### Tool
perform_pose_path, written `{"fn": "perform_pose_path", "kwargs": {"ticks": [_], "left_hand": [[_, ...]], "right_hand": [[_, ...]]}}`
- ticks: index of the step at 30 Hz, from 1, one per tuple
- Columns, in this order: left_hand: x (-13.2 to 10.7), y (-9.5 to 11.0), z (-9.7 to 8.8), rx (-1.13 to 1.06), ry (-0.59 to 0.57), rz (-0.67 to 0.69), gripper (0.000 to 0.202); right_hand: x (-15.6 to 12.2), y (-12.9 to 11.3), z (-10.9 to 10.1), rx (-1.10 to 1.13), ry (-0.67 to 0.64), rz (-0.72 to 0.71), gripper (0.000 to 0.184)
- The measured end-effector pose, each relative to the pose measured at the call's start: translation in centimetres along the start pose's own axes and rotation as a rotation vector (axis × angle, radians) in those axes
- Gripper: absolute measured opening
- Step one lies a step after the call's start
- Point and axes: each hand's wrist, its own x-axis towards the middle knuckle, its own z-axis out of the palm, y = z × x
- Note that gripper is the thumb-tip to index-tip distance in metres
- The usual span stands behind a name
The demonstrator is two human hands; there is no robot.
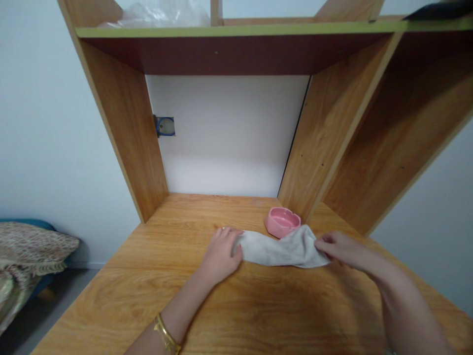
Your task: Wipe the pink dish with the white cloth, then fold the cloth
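A pale grey-white cloth (271,249) lies stretched from side to side in a narrow strip on the wooden desktop. Its left end is under my left hand (223,254), whose fingers curl over it with the thumb at the near side. Between thumb and fingers, my right hand (340,249) pinches the cloth's right end, which is bunched and slightly raised. Just behind the cloth stands a pink angular bowl, like an ashtray (283,223), its front lower edge partly covered by a fold.
The wooden desktop (258,305) runs back to a white panel (229,138) with an open socket box (166,126). Wooden uprights flank it, and a shelf (236,30) with clear plastic (166,14) hangs above. Folded fabric (33,246) sits at the far left.
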Motion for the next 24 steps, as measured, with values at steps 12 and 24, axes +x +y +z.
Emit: {"fn": "perform_pose_path", "kwargs": {"ticks": [12, 24], "left_hand": [[0.3, -2.7, 0.5, 0.377, -0.013, -0.390, 0.036], [0.6, -2.8, -0.6, 0.256, -0.054, -0.455, 0.023]], "right_hand": [[0.8, 2.6, 0.5, 0.005, -0.024, 0.246, 0.038], [0.5, 1.9, 1.6, 0.375, -0.148, -0.138, 0.022]]}}
